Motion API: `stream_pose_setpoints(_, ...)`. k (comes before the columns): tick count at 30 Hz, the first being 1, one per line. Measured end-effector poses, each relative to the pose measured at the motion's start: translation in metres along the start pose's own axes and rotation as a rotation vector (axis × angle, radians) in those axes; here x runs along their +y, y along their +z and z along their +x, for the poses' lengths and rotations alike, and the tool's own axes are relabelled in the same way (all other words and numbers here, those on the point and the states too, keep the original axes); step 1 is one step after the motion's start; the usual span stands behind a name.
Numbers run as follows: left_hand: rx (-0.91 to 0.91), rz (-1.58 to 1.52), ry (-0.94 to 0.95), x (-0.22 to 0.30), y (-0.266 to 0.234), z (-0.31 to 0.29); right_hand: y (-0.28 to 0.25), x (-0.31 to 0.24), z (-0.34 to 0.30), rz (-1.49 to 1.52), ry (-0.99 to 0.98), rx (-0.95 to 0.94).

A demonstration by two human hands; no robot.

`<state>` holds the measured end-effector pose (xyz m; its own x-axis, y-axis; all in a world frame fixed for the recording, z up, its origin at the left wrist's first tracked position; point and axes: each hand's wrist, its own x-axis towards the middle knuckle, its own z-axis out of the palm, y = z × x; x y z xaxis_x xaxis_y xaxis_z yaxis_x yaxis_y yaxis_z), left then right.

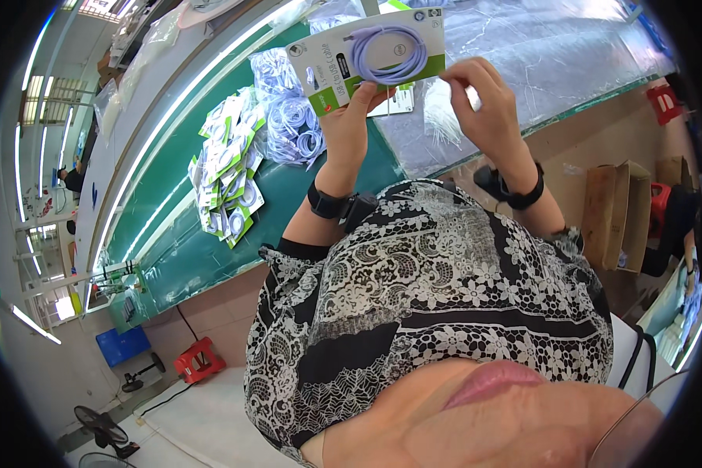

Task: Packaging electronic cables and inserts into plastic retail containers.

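Note:
My left hand [349, 125] grips the lower left part of a white and green cardboard card [320, 58]. A coiled lilac cable [390, 54] lies against the front of that card. My right hand [483, 101] is at the card's lower right corner, fingers bent and tips drawn together; what they pinch, if anything, is too small to make out. Beneath the right hand lies a bundle of thin white strips [442, 113], probably ties. Part of another white and green card [394, 101] shows on the table behind my left hand.
Left of my hands, a pile of carded cables [230, 168] sits on the green tabletop [171, 265]. Beside it are coiled lilac cables in clear bags [288, 117]. Clear plastic sheeting [546, 54] covers the table's right part. Cardboard boxes [616, 210] stand below at right.

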<state>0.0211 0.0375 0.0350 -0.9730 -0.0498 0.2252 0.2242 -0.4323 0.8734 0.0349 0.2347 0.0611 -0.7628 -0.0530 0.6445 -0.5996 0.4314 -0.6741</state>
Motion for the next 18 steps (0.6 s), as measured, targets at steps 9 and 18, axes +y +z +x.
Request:
stream_pose_setpoints(9,0.03,-0.031,-0.003,-0.005,0.005,-0.003,0.026,-0.004,0.029,-0.244,-0.46,-0.122)
stream_pose_setpoints(18,0.018,-0.055,-0.111,-0.023,-0.006,-0.011,0.037,0.029,0.006,-0.202,-0.384,-0.359)
